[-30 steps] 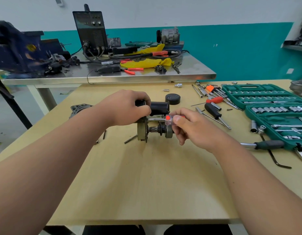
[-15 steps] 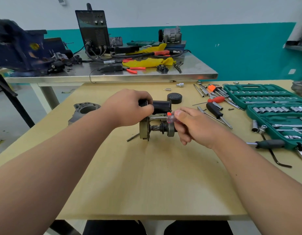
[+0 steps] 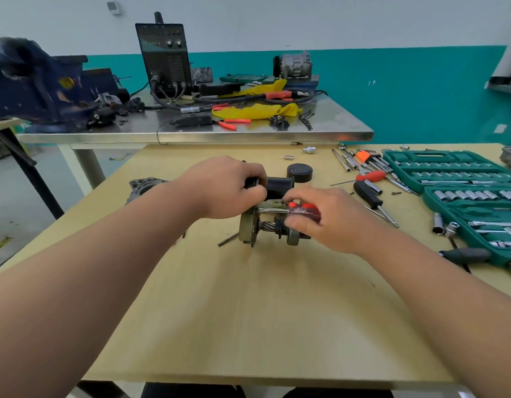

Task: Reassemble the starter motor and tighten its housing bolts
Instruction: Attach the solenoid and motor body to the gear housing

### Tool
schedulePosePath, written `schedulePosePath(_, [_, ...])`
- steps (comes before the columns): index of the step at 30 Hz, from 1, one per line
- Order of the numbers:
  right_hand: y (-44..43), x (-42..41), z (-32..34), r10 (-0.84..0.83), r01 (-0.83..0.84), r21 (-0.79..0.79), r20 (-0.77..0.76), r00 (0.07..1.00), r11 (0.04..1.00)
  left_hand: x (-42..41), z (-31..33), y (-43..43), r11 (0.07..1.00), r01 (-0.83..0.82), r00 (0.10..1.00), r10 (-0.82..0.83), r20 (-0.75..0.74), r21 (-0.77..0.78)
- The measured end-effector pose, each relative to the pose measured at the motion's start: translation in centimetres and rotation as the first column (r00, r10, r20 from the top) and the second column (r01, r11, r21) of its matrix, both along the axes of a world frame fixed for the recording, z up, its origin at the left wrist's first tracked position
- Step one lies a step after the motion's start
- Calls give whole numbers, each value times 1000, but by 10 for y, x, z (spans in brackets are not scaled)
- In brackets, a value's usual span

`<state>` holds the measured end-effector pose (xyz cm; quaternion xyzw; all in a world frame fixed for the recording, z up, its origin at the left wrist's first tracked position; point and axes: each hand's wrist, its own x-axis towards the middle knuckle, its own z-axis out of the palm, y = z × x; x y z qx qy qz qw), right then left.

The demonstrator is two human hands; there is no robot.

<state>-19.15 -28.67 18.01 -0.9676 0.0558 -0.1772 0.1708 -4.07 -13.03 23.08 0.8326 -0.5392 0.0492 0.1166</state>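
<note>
Head view, looking down across a pale wooden surface (image 3: 263, 311). The starter motor (image 3: 263, 228), partly assembled, lies on its side near the middle of the surface, its round end plate to the left and its spiral-cut shaft and pinion exposed to the right. The left hand (image 3: 225, 188) grips the upper part of the motor, fingers curled over the black cylinder (image 3: 278, 185) that sits above the shaft. The right hand (image 3: 329, 219) holds a screwdriver (image 3: 301, 211) by its red-and-clear handle, fingers wrapped round it; the metal shank runs leftward, level with the surface, toward the end plate. Whether the tip sits in a bolt head cannot be told.

A black round cap (image 3: 299, 172) stands just behind the motor. A grey cast housing (image 3: 144, 186) rests near the left edge, partly hidden by the left forearm. To the right lie a black-handled screwdriver (image 3: 367, 195), a red-handled screwdriver (image 3: 370, 176), loose sockets (image 3: 443, 228) and an open green socket set (image 3: 449, 170), with a black-gripped ratchet (image 3: 463, 254) beside its near corner.

Behind stands a steel-topped surface (image 3: 334, 133) carrying a dark welding unit (image 3: 164, 58), a blue vise (image 3: 33, 84), yellow cloth (image 3: 257, 110) and red-handled pliers (image 3: 234, 122).
</note>
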Motion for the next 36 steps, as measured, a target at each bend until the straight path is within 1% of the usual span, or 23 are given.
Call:
schedulePosePath(2, [0,4,0,53,-53,-101,7,999,993,3,1,0,1000,-12,1000,12,-1,11])
schedulePosePath(4, [3,9,0,82,-78,-126,20,996,989,6,0,2,1000,-26,1000,26,-6,1])
schedulePosePath(8, [7,12,2,129,-130,16,42,991,991,4,-6,7,999,-13,1000,14,10,-49])
schedulePosePath(10, [8,11,3,152,-155,48,59,987,987,2,-7,7,998,-8,1000,10,28,-68])
schedulePosePath(14, [9,8,1,110,-115,111,45,993,987,-1,-7,4,996,-11,999,16,50,-89])
schedulePosePath(18, [10,6,-2,99,-116,258,78,992,959,-5,-8,2,995,-12,996,21,81,-103])
schedulePosePath(22, [11,6,0,78,-93,336,58,995,937,-6,-9,0,993,-10,993,24,118,-117])
schedulePosePath(26, [9,6,2,84,-88,457,27,996,885,-7,-9,0,993,-16,992,30,122,-119])
schedulePosePath(28, [10,5,4,80,-70,485,0,997,871,-7,-9,0,993,-19,993,33,115,-116])
schedulePosePath(30, [11,7,7,72,-53,458,-24,997,888,-5,-9,1,993,-28,994,39,99,-112])
schedulePosePath(33, [7,5,15,36,1,352,-97,995,936,-4,-11,5,994,-23,995,33,97,-105])
schedulePosePath(34, [-1,2,15,-10,44,346,-99,995,937,-6,-13,8,994,-11,994,23,104,-110])
schedulePosePath(36, [-24,-9,9,-199,209,368,-64,978,906,-9,-19,19,987,5,996,9,86,-159])
